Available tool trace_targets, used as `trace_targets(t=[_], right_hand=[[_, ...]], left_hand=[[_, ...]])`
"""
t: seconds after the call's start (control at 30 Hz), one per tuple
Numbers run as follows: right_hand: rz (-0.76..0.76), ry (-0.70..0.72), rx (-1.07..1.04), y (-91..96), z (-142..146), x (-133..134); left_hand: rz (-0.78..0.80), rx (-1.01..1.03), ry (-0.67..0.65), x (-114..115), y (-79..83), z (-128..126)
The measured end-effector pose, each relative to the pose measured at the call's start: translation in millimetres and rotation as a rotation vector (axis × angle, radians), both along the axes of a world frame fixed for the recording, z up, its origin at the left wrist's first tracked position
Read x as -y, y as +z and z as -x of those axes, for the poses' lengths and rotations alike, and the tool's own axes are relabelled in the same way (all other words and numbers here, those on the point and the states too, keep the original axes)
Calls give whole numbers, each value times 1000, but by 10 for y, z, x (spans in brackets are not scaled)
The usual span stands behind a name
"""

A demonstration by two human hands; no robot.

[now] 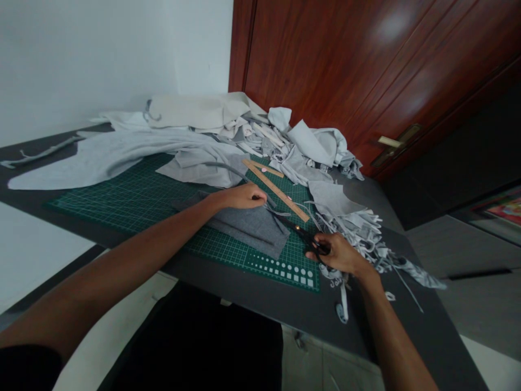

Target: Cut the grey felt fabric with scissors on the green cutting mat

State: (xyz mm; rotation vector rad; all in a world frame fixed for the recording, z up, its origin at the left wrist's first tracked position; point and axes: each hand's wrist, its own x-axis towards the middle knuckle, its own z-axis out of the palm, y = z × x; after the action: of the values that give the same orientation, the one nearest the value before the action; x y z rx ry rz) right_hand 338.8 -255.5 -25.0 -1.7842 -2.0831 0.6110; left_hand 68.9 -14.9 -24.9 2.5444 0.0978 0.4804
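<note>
A dark grey piece of felt (248, 228) lies on a green cutting mat (134, 198). My left hand (242, 196) rests on the felt's far edge with its fingers curled, pinching the cloth there. My right hand (340, 253) grips the handles of black scissors (299, 233), whose blades point left into the felt's right corner. A thin grey strip hangs off the felt near the blades.
Two wooden rulers (277, 190) lie on the mat behind the felt. A heap of light grey cloth (211, 127) and cut strips (366, 233) covers the back and right of the dark table (260, 296). A brown wooden door (366, 65) stands behind.
</note>
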Motion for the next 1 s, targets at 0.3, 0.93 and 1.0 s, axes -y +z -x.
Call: trace_targets(t=[0.3, 0.93, 1.0], right_hand=[[-5, 5, 4, 46, 55, -9], [-17, 22, -14, 1, 27, -14], [-22, 26, -12, -5, 22, -13]], left_hand=[[-5, -4, 0, 13, 27, 7], [60, -10, -43, 35, 46, 15], [56, -23, -46, 34, 48, 16]])
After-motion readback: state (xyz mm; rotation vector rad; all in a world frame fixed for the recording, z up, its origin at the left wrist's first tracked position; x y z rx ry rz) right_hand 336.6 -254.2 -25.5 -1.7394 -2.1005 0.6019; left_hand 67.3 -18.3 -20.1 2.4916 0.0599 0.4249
